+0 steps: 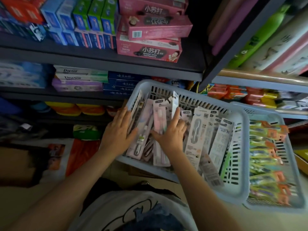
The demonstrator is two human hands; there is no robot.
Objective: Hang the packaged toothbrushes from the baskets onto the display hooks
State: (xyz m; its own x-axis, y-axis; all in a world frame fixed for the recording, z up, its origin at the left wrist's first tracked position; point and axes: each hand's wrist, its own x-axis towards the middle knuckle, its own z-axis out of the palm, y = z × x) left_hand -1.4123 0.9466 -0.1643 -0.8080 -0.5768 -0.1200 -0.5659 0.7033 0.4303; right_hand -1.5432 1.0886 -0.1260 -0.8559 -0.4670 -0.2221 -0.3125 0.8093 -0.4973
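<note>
Dark shelving [100, 64] fills the back of the shot, and everything else sits around the big pale blue slotted basket [240, 172] at centre, tilted toward the person. Above that basket, up on the top shelf, pink baking soda toothpaste boxes [150, 49] are stacked three high, with blue and green toothpaste cartons [86, 22] off to the upper left of it. Just right of the basket and touching its rim sits a second blue basket [283, 120], loaded with green and orange packaged toothbrushes [266, 155] laid in rows. Inside the main basket, packaged toothbrushes [196, 130] in grey, white and pink cards lie in a loose overlapping heap, some leaning up against the far wall. The left hand [118, 130] lies at the basket's left edge, fingers straight and together, pressing flat against the side of the leftmost packs, nothing clasped. The right hand [171, 132] is down in the middle of the heap, palm down; its forefinger points straight up along an upright white pack [175, 104], thumb spread toward a pink toothbrush pack [160, 117], while the other fingers curl down among the packs, and I cannot tell whether they actually have hold of one.
</note>
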